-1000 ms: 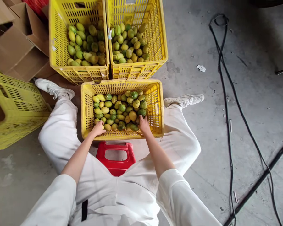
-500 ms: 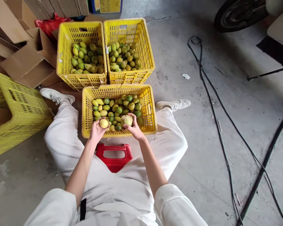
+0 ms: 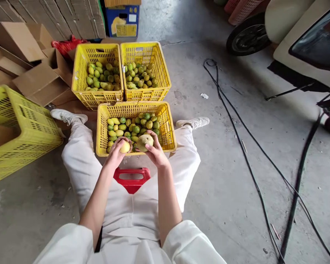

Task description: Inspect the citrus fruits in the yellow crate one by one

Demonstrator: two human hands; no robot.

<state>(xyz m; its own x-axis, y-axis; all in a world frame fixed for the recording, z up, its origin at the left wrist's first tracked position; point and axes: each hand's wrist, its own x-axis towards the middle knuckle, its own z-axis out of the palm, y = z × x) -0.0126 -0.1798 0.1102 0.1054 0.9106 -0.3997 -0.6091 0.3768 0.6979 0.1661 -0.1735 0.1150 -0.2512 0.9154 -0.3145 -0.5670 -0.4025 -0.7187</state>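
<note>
Seated on a red stool (image 3: 131, 179), legs spread around the near crate (image 3: 100, 126), which stands on the concrete floor (image 3: 231, 183) between white shoes. Left hand (image 3: 116, 152) curled around a small yellow fruit (image 3: 125, 147), fingers wrapped over its top and near side, gripping it firmly. Right hand (image 3: 155, 152) cupping a larger pale fruit (image 3: 145, 142) from below and behind, fingertips pressed to its far side. Both fruits raised just above the crate's near wall, almost touching each other, small one to the left, large one to the right. Both roundish, so no clear long axis to either. Loose fruit pile (image 3: 132, 126) lying just beyond both hands, about equally close to each. Two more crates ahead, side by side: far left crate (image 3: 78, 69) straight beyond the left hand, far right crate (image 3: 165, 73) beyond the right. Empty crate (image 3: 19, 132) well off to the left, beside cardboard boxes (image 3: 30, 73). Black cables (image 3: 247, 146) trailing on the right.
</note>
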